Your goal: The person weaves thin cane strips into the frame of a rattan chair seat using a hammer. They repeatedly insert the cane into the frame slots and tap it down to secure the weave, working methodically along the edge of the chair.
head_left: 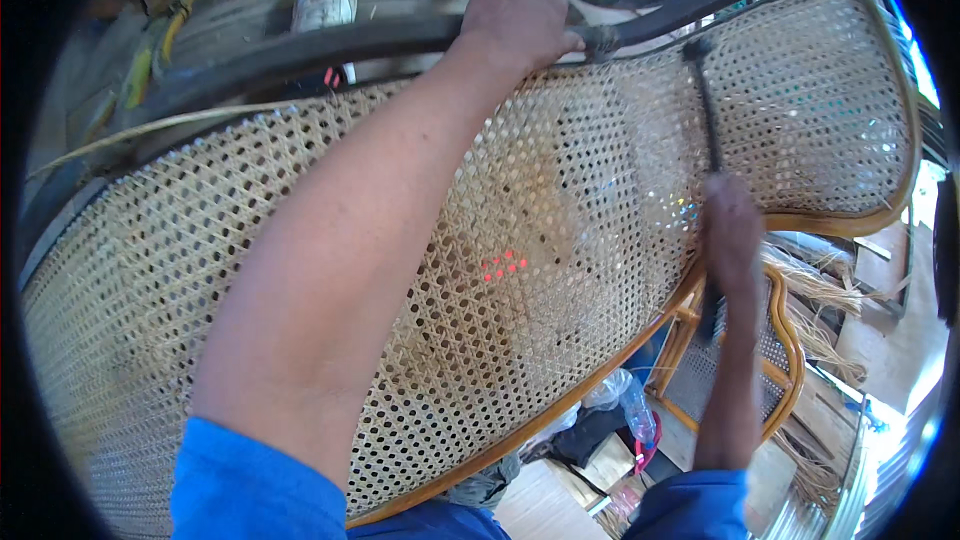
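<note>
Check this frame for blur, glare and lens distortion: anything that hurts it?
Head view: the right hand and its hammer are motion-blurred; the left hand on the dark frame rail is sharp; daylight blows out the right edge; fisheye bends the cane panel, corners black.

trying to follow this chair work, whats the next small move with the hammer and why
Probably a short tap with the hammer down onto the dark rim, just right of the left hand. The right hand holds the handle with the head raised at the rim's edge, above the cane panel. The left hand grips the rim close by, so the blow should stay small and clear of those fingers.
</note>
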Demonstrator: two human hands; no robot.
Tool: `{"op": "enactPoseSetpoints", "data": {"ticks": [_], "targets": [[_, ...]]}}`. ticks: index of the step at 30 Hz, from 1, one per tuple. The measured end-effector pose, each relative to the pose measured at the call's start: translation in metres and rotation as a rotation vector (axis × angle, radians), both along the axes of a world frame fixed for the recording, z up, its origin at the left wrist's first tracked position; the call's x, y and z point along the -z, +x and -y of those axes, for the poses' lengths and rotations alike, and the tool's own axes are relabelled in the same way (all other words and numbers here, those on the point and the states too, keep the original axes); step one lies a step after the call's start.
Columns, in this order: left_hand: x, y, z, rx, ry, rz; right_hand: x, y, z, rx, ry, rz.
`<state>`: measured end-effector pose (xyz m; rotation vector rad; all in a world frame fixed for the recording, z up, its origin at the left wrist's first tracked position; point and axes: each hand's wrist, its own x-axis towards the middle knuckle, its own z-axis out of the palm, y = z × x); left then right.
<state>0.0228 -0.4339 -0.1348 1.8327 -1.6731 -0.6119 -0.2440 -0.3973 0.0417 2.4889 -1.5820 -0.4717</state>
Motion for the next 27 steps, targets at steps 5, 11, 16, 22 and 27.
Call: {"op": "enactPoseSetpoints", "data": {"ticks": [5,11,16,22,27], "targets": [[0.000,-0.005,-0.021,-0.048,-0.244,-0.218,0.025,0.012,-0.135,0.590,0.298,0.357],[-0.025,0.010,-0.155,-0.290,-0.276,-0.679,0.023,0.029,-0.238,0.558,0.345,0.518],[-0.066,0.009,-0.258,-0.394,0.424,-1.598,0.013,0.017,-0.274,0.512,0.321,0.634],[-0.086,0.015,-0.348,-0.535,0.412,-1.963,0.009,0.076,-0.283,0.390,0.099,1.022],[-0.094,-0.009,-0.370,-0.419,0.360,-2.026,0.012,0.131,-0.314,0.372,0.333,1.180]]}}
